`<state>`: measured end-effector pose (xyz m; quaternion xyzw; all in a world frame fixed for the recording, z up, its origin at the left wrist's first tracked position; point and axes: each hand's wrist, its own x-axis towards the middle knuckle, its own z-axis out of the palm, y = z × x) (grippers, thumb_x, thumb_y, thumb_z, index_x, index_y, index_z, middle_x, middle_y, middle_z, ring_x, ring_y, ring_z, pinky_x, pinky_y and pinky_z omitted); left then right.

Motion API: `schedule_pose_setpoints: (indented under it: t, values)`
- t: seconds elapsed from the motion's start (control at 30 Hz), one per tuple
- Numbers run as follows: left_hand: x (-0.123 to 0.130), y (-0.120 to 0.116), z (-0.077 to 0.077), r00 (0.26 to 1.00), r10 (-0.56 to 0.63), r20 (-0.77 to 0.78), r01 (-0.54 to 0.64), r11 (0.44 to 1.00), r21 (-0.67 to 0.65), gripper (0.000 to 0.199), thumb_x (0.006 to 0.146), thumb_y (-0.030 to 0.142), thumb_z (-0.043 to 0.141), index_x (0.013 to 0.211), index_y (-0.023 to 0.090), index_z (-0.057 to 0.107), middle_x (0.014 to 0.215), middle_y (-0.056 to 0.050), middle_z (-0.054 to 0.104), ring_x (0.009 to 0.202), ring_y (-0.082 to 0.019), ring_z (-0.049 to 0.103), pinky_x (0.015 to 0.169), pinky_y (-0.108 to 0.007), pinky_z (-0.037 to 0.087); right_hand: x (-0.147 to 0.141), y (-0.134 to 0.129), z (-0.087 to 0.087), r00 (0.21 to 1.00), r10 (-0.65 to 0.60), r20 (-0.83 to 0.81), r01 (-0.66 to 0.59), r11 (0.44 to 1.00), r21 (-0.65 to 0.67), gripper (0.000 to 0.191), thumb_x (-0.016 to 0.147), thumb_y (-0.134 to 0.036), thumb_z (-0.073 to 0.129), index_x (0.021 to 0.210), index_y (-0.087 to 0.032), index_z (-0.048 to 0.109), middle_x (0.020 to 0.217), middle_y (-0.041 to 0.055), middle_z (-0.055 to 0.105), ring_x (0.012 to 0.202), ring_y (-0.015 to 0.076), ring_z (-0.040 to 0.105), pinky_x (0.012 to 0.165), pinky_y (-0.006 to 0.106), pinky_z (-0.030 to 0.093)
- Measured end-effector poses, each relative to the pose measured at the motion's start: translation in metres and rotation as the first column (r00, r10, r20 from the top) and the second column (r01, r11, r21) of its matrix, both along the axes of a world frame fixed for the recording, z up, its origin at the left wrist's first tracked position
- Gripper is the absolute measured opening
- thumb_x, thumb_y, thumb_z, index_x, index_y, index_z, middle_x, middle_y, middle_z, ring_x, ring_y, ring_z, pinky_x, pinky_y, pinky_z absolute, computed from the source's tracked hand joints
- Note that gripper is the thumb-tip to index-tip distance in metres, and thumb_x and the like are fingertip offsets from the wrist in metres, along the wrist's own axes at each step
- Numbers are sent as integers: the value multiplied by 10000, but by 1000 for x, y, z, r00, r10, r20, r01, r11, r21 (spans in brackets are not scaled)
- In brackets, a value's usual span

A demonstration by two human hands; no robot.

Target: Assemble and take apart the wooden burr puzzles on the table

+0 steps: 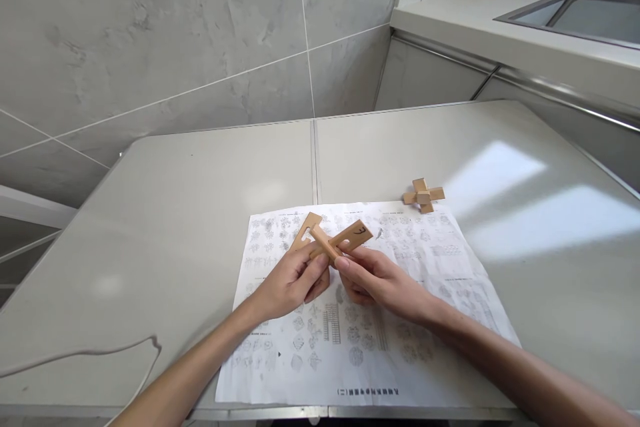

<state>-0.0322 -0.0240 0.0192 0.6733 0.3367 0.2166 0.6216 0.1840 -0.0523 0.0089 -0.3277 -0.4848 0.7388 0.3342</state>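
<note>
Several wooden puzzle pieces (324, 243) cross each other between my two hands, above a printed sheet. One flat piece points up and right and bears a dark handwritten mark; another, with a cut-out, slants up on the left. My left hand (296, 280) is closed, thumb and fingers pinching the pieces from the left. From the right, my right hand (373, 275) is closed on the same pieces, its thumb against the lower end of the middle stick. My fingers hide where the pieces join.
Under my hands lies the creased instruction sheet (345, 380) with small diagrams. An assembled wooden cross puzzle (423, 196) sits at its upper right edge. A pale cord (90, 351) curves across the table (165, 213) at left. A grey tiled wall and a counter (450, 7) stand behind.
</note>
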Motion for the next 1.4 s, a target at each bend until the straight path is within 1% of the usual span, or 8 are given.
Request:
schedule_pose_setpoints:
  t: [0.2,0.33,0.6,0.8,0.9,1.07,1.27,1.4]
  values:
    - [1,-2,-3,999,19,32,-19,1000,-24,377,1140,517,399,1029,196,565,563,77,501,476,-97,441,517,-234,399,-1,1,4,998,-15,-54,15,1000,-14,410,1060,-578,613,886,-214,540,691,-76,375,558,93,328,522,264,332]
    - [2,-2,-4,997,30,71,-28,999,-25,370,1137,515,414,1065,189,572,557,78,508,454,-91,453,505,-225,418,-1,2,2,998,-12,-64,12,1000,8,416,1073,-580,589,878,-219,518,693,-78,368,545,89,325,507,262,327]
    - [4,-3,-4,989,39,142,-32,998,-50,375,1139,509,420,1113,172,583,586,63,544,448,-89,498,503,-219,448,0,1,4,995,26,-97,-20,998,65,383,1121,-531,524,899,-221,486,661,-85,433,515,86,448,544,273,385]
    - [5,-5,-4,989,66,135,-61,997,-43,387,1143,505,413,1168,163,594,609,56,536,459,-83,469,491,-212,418,-5,-1,0,991,-6,-132,16,997,81,342,1126,-532,514,1062,-198,554,657,-84,473,505,92,465,530,272,395]
    - [6,-5,-5,982,84,169,-76,996,-53,389,1141,513,415,1189,168,589,606,59,524,464,-88,471,490,-214,414,-8,-3,-3,988,-25,-152,38,995,88,313,1132,-509,514,1111,-199,557,663,-86,474,505,93,472,523,269,396]
    - [6,-5,-5,981,85,177,-80,996,-38,421,1137,523,416,1201,165,629,593,57,510,468,-91,468,502,-220,446,-8,-2,-3,982,-46,-181,61,995,76,316,1113,-508,559,995,-217,525,689,-81,490,501,85,493,511,264,400]
    - [3,-5,-6,986,90,138,-93,996,11,452,1114,561,466,1229,161,642,621,40,562,465,-80,470,464,-197,407,-1,2,1,974,55,-219,-52,998,18,402,1103,-525,579,855,-216,508,641,-75,512,487,83,508,513,259,389]
    - [4,-6,-7,980,145,136,-150,988,28,450,1127,547,436,1162,160,664,572,48,548,448,-80,479,453,-190,403,0,3,1,967,80,-241,-90,996,-31,428,1114,-507,570,823,-194,556,660,-52,543,506,73,512,528,253,392]
